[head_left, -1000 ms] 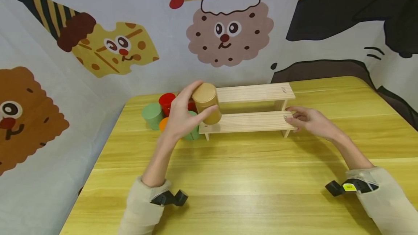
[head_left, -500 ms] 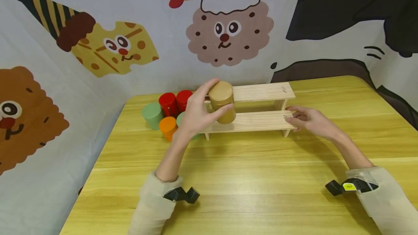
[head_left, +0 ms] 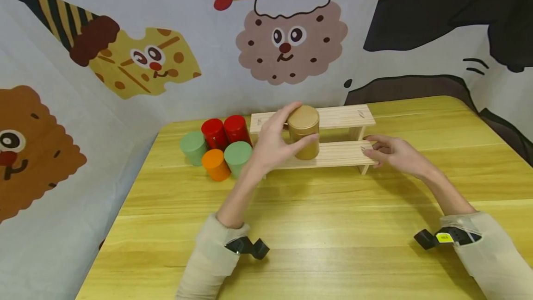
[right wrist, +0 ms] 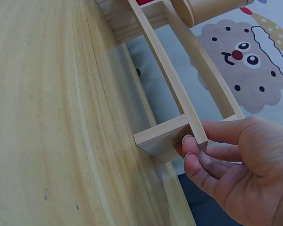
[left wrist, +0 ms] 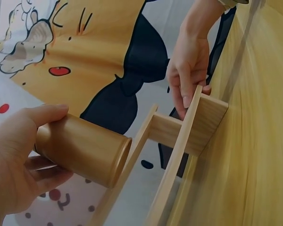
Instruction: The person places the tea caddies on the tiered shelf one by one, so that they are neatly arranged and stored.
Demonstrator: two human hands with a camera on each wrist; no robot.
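Note:
My left hand [head_left: 272, 145] grips a gold cylindrical canister [head_left: 305, 133], thumb on the near side and fingers round the far side. In the left wrist view the canister [left wrist: 82, 149] is held off the lower board, its end close to the upper board's edge. The two-step wooden rack [head_left: 343, 153] stands at the back of the table. At its right end my right hand [head_left: 397, 154] pinches the lower board between thumb and fingers; the right wrist view shows these fingertips [right wrist: 191, 162] under the board's end [right wrist: 198, 134].
Left of the rack several canisters cluster on the wooden table [head_left: 316, 235]: red ones [head_left: 236, 128], green ones [head_left: 238, 155] and an orange one [head_left: 215, 165]. A printed cloth [head_left: 216, 87] hangs right behind the table's back edge.
My left hand has carried the gold canister rightward from the rack's left end to about its middle. My right hand keeps its hold on the lower board.

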